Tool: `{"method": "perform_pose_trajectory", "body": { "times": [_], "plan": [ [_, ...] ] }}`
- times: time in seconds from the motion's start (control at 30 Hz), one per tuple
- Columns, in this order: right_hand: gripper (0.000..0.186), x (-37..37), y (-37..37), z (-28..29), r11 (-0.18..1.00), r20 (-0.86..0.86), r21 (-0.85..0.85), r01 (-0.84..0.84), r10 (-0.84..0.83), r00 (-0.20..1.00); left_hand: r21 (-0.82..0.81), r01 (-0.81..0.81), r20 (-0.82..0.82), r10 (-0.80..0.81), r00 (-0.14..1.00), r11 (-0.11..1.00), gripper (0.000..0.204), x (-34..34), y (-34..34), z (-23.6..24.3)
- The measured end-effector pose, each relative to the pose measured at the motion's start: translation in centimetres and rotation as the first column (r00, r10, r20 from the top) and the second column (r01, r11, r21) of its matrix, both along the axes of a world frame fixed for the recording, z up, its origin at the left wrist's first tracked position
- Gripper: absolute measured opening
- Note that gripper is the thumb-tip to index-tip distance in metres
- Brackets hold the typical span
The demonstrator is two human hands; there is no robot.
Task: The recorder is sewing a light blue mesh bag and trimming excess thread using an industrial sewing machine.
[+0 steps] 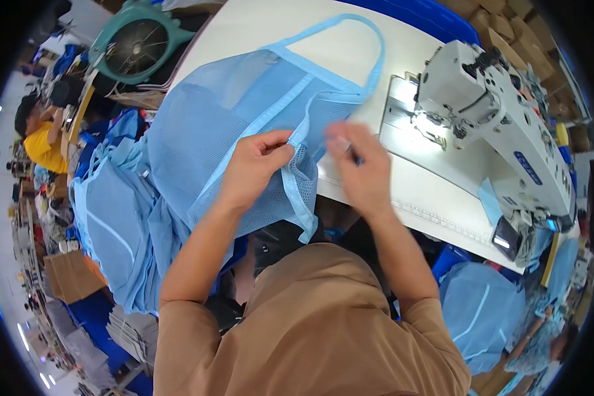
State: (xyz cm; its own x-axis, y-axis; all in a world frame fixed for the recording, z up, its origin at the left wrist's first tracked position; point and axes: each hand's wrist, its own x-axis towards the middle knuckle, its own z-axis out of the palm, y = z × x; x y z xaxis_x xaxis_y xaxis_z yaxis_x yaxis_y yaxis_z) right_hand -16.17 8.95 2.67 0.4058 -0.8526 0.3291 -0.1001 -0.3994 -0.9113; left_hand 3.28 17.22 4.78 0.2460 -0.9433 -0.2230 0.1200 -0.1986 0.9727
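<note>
A light blue mesh bag (211, 115) with a looped strap and fabric binding lies over the white sewing table (224, 26). My left hand (261, 162) pinches the binding along its open edge, where the mesh is bunched. My right hand (356, 165), blurred by motion, is just right of that edge, fingers curled around a small dark object too unclear to name. Farther right stands a white sewing machine (475, 92), its lamp lit over the metal plate.
A pile of blue bags (115, 224) lies left, more blue fabric (478, 310) lower right. A green fan (115, 43), cardboard (72, 277) and a dark phone-like object (505, 237) surround me. A person in yellow (46, 145) is at far left; another person (528, 350) is lower right.
</note>
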Motion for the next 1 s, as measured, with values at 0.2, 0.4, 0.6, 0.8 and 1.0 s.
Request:
{"method": "perform_pose_trajectory", "body": {
  "times": [0.2, 0.4, 0.6, 0.8, 1.0],
  "plan": [
    [0.019, 4.2, -6.8, 4.1, 0.941, -0.212, -0.091, -0.325, 0.301, 0.93, -0.008, -0.027, -0.043, 0.026, 0.999, 1.0, 0.028, 2.7, 3.6, 2.2],
    [0.022, 6.2, -6.6, 6.4, 0.889, -0.263, 0.064, -0.454, 0.454, 0.851, -0.079, -0.194, 0.037, 0.198, 0.98, 0.978, 0.024, 3.5, 6.4, 4.2],
    [0.021, 5.5, -6.7, 7.6, 0.872, -0.198, 0.1, -0.48, 0.49, 0.849, -0.15, -0.217, 0.179, 0.242, 0.954, 0.965, 0.026, 4.0, 7.3, 5.2],
    [0.02, 4.2, -6.2, 8.3, 0.899, -0.171, 0.071, -0.432, 0.438, 0.883, -0.146, -0.188, 0.041, 0.196, 0.98, 0.971, 0.024, 3.6, 6.9, 5.5],
    [0.02, 3.5, -6.1, 8.1, 0.906, -0.193, 0.112, -0.408, 0.423, 0.885, -0.142, -0.12, 0.071, 0.131, 0.989, 0.982, 0.023, 3.9, 7.1, 5.5]
  ]
}}
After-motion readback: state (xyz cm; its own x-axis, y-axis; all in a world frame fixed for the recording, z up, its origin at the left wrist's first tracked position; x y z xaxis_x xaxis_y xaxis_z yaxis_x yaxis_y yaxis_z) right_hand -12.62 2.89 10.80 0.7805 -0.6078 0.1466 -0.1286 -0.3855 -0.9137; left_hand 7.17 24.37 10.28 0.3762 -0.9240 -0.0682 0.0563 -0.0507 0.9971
